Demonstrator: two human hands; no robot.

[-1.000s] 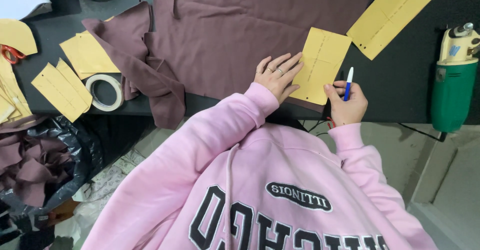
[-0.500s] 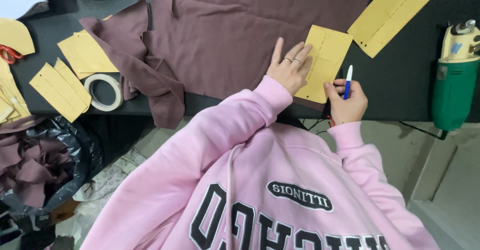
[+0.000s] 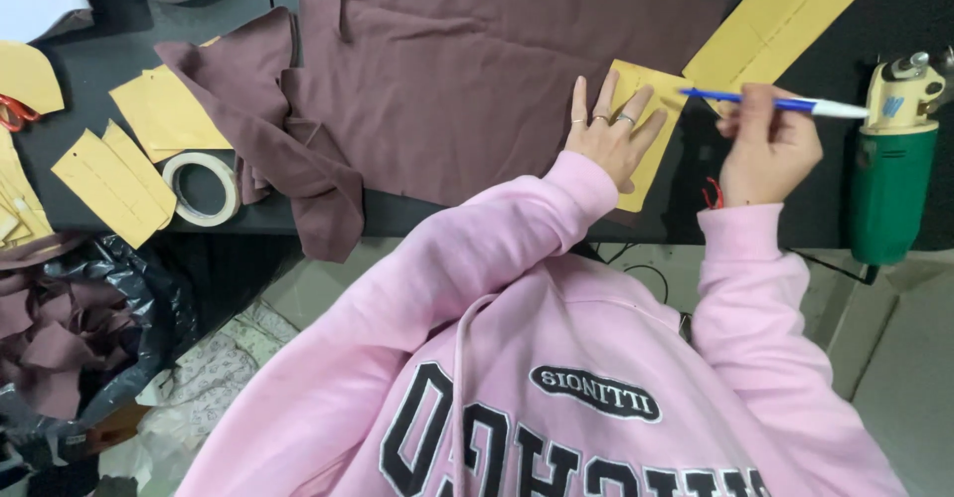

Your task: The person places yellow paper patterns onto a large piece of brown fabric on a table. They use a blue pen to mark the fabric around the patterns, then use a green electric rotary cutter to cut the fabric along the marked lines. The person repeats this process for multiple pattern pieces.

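Observation:
My left hand (image 3: 606,134) lies flat with fingers spread on a small yellow paper pattern piece (image 3: 648,181), which sits on the edge of a maroon fabric (image 3: 467,70) spread over the dark table (image 3: 89,30). Rings show on two fingers. My right hand (image 3: 765,154) hovers just right of the pattern and grips a blue and white pen (image 3: 795,104), held roughly level above the table. Pink sweatshirt sleeves cover both arms.
A long yellow pattern strip (image 3: 775,25) lies at the upper right, beside a green electric cutter (image 3: 889,179). More yellow pieces (image 3: 169,114), a tape roll (image 3: 202,189) and red-handled scissors (image 3: 12,114) sit left. A black bag of fabric scraps (image 3: 70,338) hangs below the table edge.
My left hand slid up and flattened onto the pattern piece. My right hand lifted off the table and turned the pen from upright to level.

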